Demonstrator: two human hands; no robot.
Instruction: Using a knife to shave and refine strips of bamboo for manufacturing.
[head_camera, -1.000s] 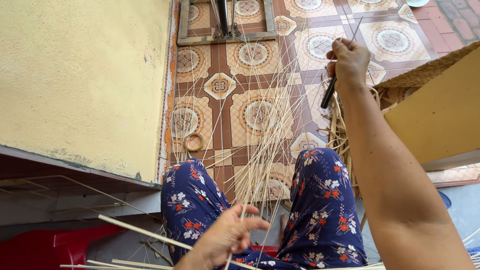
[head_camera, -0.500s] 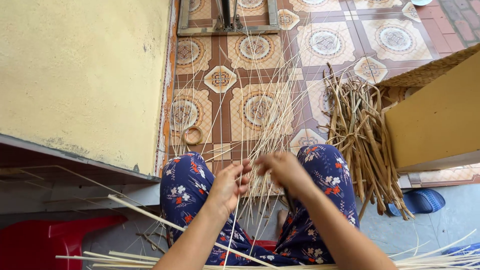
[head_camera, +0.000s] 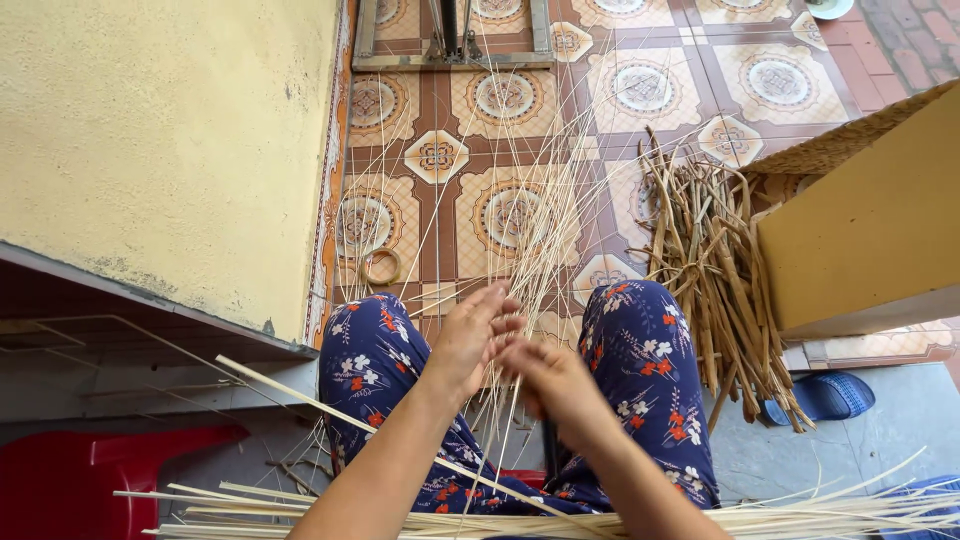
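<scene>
Head view, looking down over the lap. Item one: a fan of thin pale bamboo splints (head_camera: 520, 200), gathered at the knees and spreading outward over the patterned floor tiles (head_camera: 640, 90). The left hand (head_camera: 470, 335) and right hand (head_camera: 545, 380) meet at the gathered end, touching each other; left fingers lie extended and close together against the strands, right fingers curl in to pinch them, though exactly which strands I cannot tell. No woven section shows among the strands, so by my judgement the work stands at an early sorting or gathering stage, with nearly all of it left.

Item two: blue floral trousers (head_camera: 650, 360) on both knees, either side of the hands. Item three: a heap of coarser brown cane strips (head_camera: 720, 290) on the floor by the right knee. Item four: more flat pale splints (head_camera: 800, 515) across the bottom edge. Item five: a small coiled ring (head_camera: 381, 267) on the tiles near the left knee. Also present: yellow wall (head_camera: 170, 130), yellow board (head_camera: 870, 240), blue slipper (head_camera: 825, 395), red plastic stool (head_camera: 90, 480).
</scene>
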